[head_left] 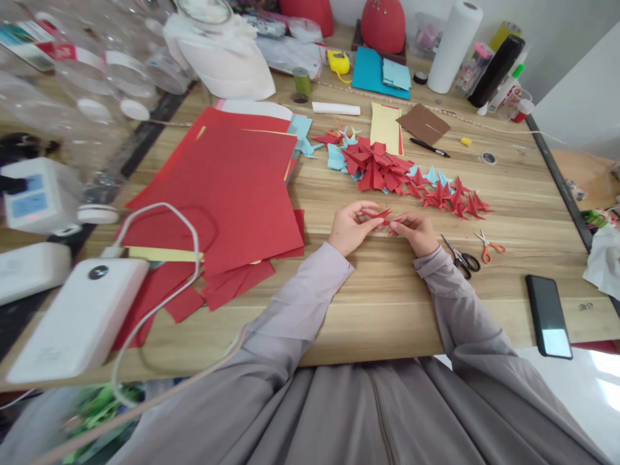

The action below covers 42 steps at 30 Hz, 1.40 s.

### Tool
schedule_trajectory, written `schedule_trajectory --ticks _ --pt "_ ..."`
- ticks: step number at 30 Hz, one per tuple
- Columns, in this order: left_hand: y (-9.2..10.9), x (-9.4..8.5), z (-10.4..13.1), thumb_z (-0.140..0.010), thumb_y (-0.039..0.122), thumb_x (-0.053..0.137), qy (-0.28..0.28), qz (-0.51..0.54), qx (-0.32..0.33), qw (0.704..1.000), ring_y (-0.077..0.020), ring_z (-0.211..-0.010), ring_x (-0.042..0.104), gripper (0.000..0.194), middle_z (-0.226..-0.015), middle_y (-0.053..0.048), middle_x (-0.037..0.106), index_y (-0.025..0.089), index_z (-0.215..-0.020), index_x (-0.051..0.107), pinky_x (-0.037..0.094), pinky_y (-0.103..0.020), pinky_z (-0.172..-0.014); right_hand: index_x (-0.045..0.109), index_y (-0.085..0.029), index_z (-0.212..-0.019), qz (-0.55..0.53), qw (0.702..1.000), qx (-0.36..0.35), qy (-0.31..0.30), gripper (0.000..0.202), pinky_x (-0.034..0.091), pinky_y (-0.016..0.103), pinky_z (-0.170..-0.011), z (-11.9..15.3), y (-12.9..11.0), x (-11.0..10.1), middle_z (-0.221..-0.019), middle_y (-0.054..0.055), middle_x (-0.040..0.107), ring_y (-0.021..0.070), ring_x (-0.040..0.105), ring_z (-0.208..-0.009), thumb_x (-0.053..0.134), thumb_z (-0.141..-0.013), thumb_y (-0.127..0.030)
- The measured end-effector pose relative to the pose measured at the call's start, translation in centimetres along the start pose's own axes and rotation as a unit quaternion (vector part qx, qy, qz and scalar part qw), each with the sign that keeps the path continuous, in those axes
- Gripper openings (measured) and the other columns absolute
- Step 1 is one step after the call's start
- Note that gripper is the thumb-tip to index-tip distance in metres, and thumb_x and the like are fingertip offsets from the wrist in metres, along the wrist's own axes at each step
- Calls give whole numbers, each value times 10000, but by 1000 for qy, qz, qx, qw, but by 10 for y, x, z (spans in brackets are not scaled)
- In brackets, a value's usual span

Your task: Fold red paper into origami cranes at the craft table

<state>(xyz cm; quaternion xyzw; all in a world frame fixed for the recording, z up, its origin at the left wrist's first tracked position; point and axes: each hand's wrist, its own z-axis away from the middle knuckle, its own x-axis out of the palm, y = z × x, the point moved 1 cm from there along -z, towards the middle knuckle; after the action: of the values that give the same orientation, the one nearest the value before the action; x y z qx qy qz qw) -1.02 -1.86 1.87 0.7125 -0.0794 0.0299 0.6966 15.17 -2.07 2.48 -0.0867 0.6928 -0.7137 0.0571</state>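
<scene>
Between my two hands is a small folded red paper piece (380, 215), slim and pointed like part of an origami crane. My left hand (352, 226) pinches its left side between thumb and fingers. On the other side, my right hand (414, 231) grips its right end with the fingertips. Both hands are just above the table, near its front middle. Behind them lies a heap of red folded paper shapes (375, 168), with light blue ones tucked among them. Smaller red paper cranes (458, 199) trail off to the right of the heap.
Large red paper sheets (232, 194) cover the left. Black scissors (465, 261), orange scissors (489, 247) and a phone (549, 315) lie right. A white power bank (80, 320) with a looping cable (196, 245) is front left. A paper roll (454, 48) stands behind.
</scene>
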Motion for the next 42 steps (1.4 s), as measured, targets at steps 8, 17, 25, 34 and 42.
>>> schedule_trajectory --ticks 8,17,25,34,42 --pt "-1 1 0 -586 258 753 1 11 -9 1000 -121 -559 628 378 -774 -39 690 139 -919 619 548 -282 -600 652 -180 -635 0 1000 -19 22 336 529 289 -568 -1 3 1 -560 -2 659 121 597 -510 802 -542 -466" --pt "0 0 -1 -573 254 777 34 57 -29 997 -127 -558 641 584 -738 2 674 174 -1093 524 557 -280 -599 663 -185 -712 -11 1000 -4 10 350 529 281 -592 -1 3 2 -596 -11 675 123 615 -551 813 -535 -447" --pt "-1 -1 -2 -530 276 796 22 36 -18 999 -129 -564 636 380 -684 -4 670 149 -838 612 552 -293 -618 617 -189 -654 -36 998 -2 41 385 516 272 -569 -4 10 -1 -564 -10 659 120 603 -528 747 -592 -546" --pt "-1 -2 0 -566 249 771 -8 -4 63 998 -172 -814 667 190 -827 -74 715 147 -637 628 533 -346 -807 548 -187 -612 -91 994 39 37 390 491 250 -536 -6 10 -3 -544 -20 649 116 603 -504 801 -544 -476" --pt "3 0 2 -559 239 773 -25 -12 62 998 -169 -785 661 184 -801 -68 711 148 -612 622 533 -334 -766 465 -220 -749 -68 997 25 36 434 444 227 -449 -4 9 -1 -514 -60 629 107 557 -420 785 -578 -459"
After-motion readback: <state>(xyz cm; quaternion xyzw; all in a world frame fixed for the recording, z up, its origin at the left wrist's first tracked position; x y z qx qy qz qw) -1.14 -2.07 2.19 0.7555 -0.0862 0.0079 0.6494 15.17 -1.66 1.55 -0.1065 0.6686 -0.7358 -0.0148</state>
